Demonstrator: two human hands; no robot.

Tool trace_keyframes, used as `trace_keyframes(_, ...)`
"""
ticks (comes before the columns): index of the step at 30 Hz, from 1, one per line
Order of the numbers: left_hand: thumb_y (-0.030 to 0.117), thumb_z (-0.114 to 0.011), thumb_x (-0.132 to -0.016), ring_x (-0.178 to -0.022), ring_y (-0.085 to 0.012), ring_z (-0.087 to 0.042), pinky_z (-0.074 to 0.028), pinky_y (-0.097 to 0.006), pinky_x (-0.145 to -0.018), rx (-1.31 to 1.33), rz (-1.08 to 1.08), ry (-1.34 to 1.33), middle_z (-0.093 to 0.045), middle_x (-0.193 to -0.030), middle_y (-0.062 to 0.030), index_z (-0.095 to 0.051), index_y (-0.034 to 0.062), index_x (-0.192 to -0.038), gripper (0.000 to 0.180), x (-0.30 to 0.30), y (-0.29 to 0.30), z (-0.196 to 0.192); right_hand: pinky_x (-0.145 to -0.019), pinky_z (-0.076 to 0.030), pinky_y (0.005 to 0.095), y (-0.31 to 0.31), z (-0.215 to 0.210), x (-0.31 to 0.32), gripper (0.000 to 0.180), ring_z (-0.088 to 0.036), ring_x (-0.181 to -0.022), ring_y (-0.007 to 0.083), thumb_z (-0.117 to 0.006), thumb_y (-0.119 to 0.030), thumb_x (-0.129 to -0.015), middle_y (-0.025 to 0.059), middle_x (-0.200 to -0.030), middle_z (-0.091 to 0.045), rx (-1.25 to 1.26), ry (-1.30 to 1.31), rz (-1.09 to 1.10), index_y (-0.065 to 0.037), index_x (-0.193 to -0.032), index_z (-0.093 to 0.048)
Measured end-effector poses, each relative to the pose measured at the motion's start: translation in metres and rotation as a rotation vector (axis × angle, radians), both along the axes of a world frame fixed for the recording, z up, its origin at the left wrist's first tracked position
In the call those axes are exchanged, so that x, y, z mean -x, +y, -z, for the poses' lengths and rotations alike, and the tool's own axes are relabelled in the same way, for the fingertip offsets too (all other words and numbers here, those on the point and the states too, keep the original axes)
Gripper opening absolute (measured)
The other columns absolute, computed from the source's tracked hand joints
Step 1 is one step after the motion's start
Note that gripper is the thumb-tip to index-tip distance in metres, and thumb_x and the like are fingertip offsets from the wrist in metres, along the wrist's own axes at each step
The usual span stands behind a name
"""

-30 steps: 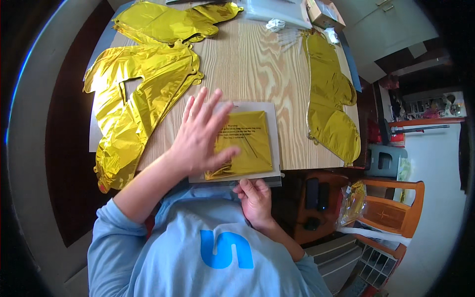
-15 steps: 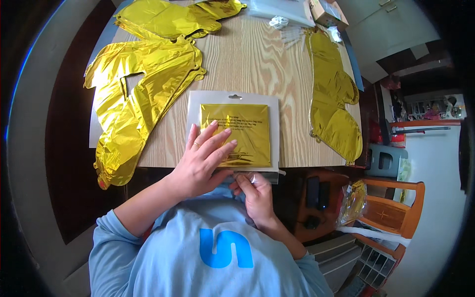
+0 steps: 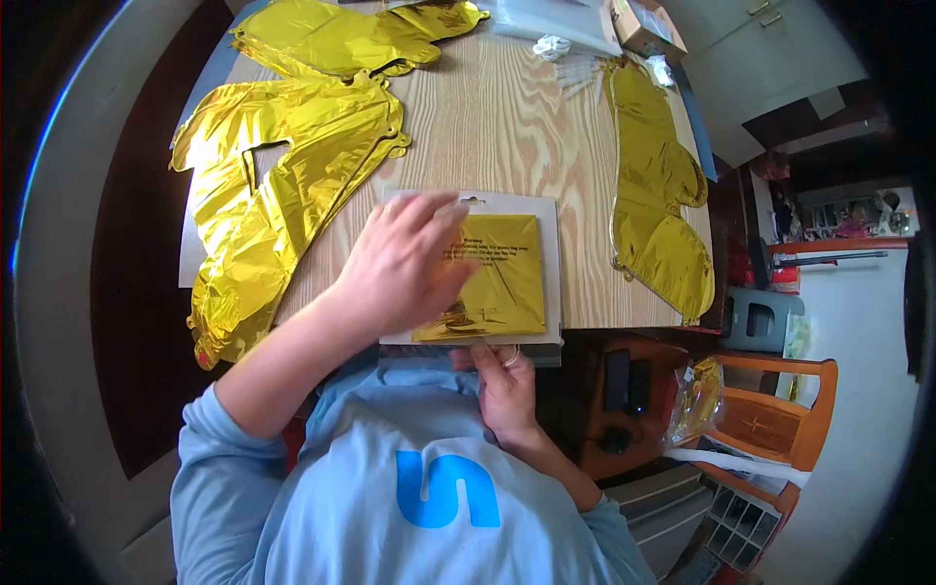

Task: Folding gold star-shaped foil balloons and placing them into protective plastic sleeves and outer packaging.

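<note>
In the head view, the landmark is a flat package (image 3: pixel 497 302): a square of folded gold foil (image 3: pixel 524 292) on a pale card (image 3: pixel 551 263) under clear plastic. It lies at the near edge of the wood-grain surface (image 3: pixel 487 127), its lower strip reaching past that edge. The left hand (image 3: pixel 405 258) is over the package's left part, thumb apart from the fingers, blurred and grasping nothing; whether it touches the package I cannot tell. The right hand (image 3: pixel 507 385) pinches the package's lower edge between thumb and fingers. Left of the package spreads a large gold foil shape (image 3: pixel 327 156); another foil shape (image 3: pixel 331 44) lies beyond, up and left of the package. Right of the package is a narrower foil piece (image 3: pixel 648 185). Well beyond the package sit a white bundle (image 3: pixel 552 47), clear plastic sheets (image 3: pixel 561 21) and a cardboard box (image 3: pixel 648 37).
</note>
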State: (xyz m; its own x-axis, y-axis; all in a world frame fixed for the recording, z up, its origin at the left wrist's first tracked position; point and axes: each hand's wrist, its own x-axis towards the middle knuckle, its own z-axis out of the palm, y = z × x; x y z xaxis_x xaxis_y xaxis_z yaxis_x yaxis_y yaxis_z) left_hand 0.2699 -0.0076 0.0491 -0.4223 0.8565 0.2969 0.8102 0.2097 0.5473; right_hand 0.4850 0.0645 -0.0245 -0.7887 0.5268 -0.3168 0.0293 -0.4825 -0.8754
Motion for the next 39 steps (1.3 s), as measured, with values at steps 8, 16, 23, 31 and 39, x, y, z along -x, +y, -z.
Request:
trace_keyframes(8,0.046,-0.059,-0.095,-0.145,-0.0414,-0.032,-0.023,-0.061,-0.116,0.279,-0.034,0.232,-0.037,-0.155,-0.0222,-0.045,0.0143,-0.150,0.065,-0.007,0.028,0.031,-0.081,-0.053,0.0337,-0.002,-0.003,-0.001,0.020,-0.068,-0.089,0.0178,-0.059,-0.018,-0.104,0.0100,-0.099,-0.072,0.049,0.033,0.041,-0.001,-0.111,-0.067)
trace_keyframes(16,0.043,-0.059,-0.096,-0.148,-0.0351,-0.033,-0.020,-0.055,-0.120,0.153,0.153,0.112,-0.041,-0.155,-0.0186,-0.045,0.0051,-0.147,0.066,0.007,0.013,0.029,-0.081,-0.054,0.0340,-0.001,-0.008,0.000,0.018,-0.069,-0.092,0.0191,-0.059,-0.016,-0.103,0.0105,-0.105,-0.072,0.054,0.063,0.004,-0.002,-0.114,-0.066)
trace_keyframes(23,0.020,-0.063,-0.093,-0.114,-0.0350,-0.056,-0.043,-0.046,-0.102,-0.061,0.026,0.080,-0.060,-0.119,-0.0157,-0.063,0.0017,-0.121,0.034,0.025,0.029,0.027,-0.074,-0.050,0.0289,0.000,-0.002,-0.007,0.014,-0.066,-0.081,0.0147,-0.063,-0.016,-0.101,0.0076,-0.091,-0.072,0.113,0.030,0.002,-0.004,-0.106,-0.068)
trace_keyframes(31,0.019,-0.062,-0.096,-0.095,-0.0329,-0.065,-0.053,-0.041,-0.086,-0.033,-0.164,-0.256,-0.064,-0.108,-0.0171,-0.068,0.0013,-0.115,0.026,0.047,0.040,0.017,-0.079,-0.053,0.0310,0.004,0.001,-0.008,0.015,-0.068,-0.085,0.0161,-0.064,-0.016,-0.101,0.0089,-0.096,-0.072,0.095,0.036,0.059,-0.003,-0.108,-0.068)
trace_keyframes(39,0.019,-0.068,-0.091,-0.094,-0.0335,-0.066,-0.053,-0.041,-0.085,0.114,-0.111,-0.176,-0.065,-0.099,-0.0162,-0.069,0.0015,-0.110,0.026,0.057,0.024,0.011,-0.087,-0.059,0.0375,0.008,0.007,-0.006,0.015,-0.070,-0.094,0.0211,-0.064,-0.011,-0.099,0.0113,-0.107,-0.071,0.335,0.110,0.108,-0.001,-0.109,-0.066)
